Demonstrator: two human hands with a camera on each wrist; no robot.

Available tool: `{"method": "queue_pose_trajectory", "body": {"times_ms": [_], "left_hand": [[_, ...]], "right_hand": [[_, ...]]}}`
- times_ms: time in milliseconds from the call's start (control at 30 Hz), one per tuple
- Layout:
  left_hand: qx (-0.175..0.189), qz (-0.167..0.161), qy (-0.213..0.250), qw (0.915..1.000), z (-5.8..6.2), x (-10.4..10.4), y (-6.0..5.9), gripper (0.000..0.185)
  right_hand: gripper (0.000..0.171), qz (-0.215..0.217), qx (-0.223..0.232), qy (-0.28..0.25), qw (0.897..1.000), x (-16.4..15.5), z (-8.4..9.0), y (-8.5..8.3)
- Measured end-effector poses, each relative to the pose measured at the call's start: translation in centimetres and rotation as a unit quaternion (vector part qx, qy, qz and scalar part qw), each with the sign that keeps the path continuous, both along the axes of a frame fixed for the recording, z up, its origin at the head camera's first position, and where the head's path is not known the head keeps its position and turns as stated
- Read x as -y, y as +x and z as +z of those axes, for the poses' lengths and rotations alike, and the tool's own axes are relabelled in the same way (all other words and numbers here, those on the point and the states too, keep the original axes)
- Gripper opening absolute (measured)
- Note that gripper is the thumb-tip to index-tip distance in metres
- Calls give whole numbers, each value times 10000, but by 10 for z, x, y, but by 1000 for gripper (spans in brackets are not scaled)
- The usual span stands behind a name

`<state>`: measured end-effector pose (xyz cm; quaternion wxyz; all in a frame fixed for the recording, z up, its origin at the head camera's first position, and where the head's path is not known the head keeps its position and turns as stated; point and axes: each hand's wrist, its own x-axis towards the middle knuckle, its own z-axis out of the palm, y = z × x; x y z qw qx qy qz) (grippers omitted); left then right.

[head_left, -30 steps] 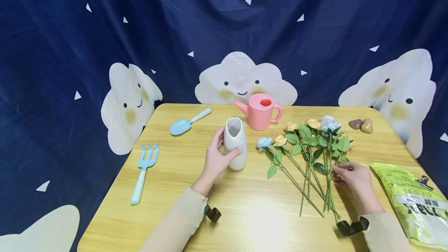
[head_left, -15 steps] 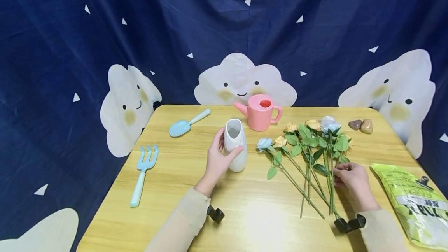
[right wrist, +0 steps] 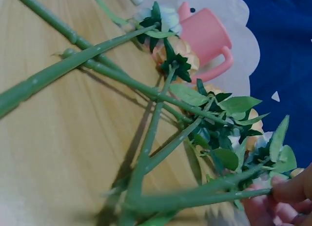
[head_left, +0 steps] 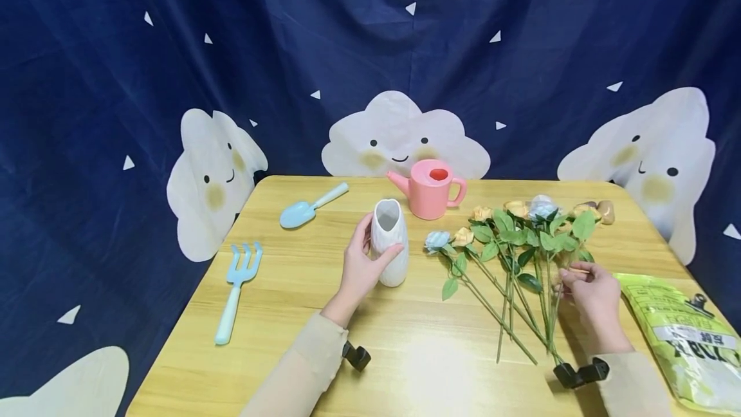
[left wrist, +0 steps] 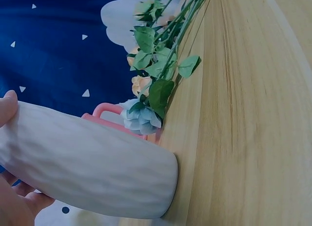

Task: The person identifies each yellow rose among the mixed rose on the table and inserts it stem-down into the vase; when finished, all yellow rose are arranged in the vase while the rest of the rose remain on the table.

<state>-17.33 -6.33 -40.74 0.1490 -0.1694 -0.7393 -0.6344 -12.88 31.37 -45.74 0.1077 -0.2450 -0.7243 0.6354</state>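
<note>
A white, heart-mouthed ceramic vase stands on the wooden table, my left hand gripping its left side with fingers behind and thumb in front. In the left wrist view, the base of the vase is right at the tabletop. To the right lies a loose bunch of artificial roses, pale blue and peach, with crossing green stems. My right hand pinches the stem of the rightmost peach rose between thumb and fingers. The right wrist view shows that pinched stem beside other stems.
A pink watering can stands behind the vase. On the left lie a blue toy trowel and a blue hand fork. A green clipped bag lies at right; brown stones are partly behind the roses.
My right hand has shifted slightly right, and the peach rose it pinches has risen and moved right, now overlapping the stones. The left hand and vase stay in place.
</note>
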Motion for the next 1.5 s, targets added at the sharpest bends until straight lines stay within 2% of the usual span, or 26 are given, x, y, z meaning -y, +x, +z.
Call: {"method": "queue_pose_trajectory", "body": {"times_ms": [67,167,333,433,467,533,567,667,767,800,900,1167,1300,1400,1500], "left_hand": [[11,4,-40,10000,0,0,0,67],[13,26,-98,9999,-1,0,-1,68],[12,30,-145,9999,-3,-1,-2,68],[27,25,-190,9998,-3,0,-3,68],[35,28,-211,9998,-2,0,-3,68],[21,29,-257,9997,-1,1,-2,68],[2,26,-278,9996,-1,2,-2,68],[-90,75,-300,9995,1,2,-1,67],[-185,103,-285,9994,2,1,0,67],[-202,120,-286,9993,2,1,0,67],[-216,103,-287,9993,1,2,0,67],[-264,76,-268,9993,1,-2,0,67],[-159,103,-327,9993,-3,-2,-2,67],[-54,126,-306,9994,-13,0,-9,70],[-65,117,-214,9997,-24,2,-16,72]], "right_hand": [[22,-138,-322,-355,9988,-1,4,0],[21,-334,-836,-646,9938,-9,2,-4],[30,-459,-1856,-1000,9765,-45,-32,-23],[35,-350,-2400,-1255,9620,-55,-35,-30],[35,-424,-2396,-1338,9607,-51,-26,-30],[34,-608,-2416,-1596,9552,-32,4,-24],[35,-519,-2596,-1589,9511,-31,6,-27],[31,-568,-2845,-1756,9407,-1,42,-24],[28,-226,-3490,-1958,9162,23,65,-25],[25,-291,-3507,-2083,9126,41,85,-20],[23,-97,-3892,-2276,8925,68,109,-22],[22,650,-4545,-2212,8604,114,141,-44],[21,863,-4705,-1945,8564,136,152,-54],[21,943,-4709,-1760,8593,155,159,-61],[21,1001,-4760,-1709,8569,174,166,-67]]}}
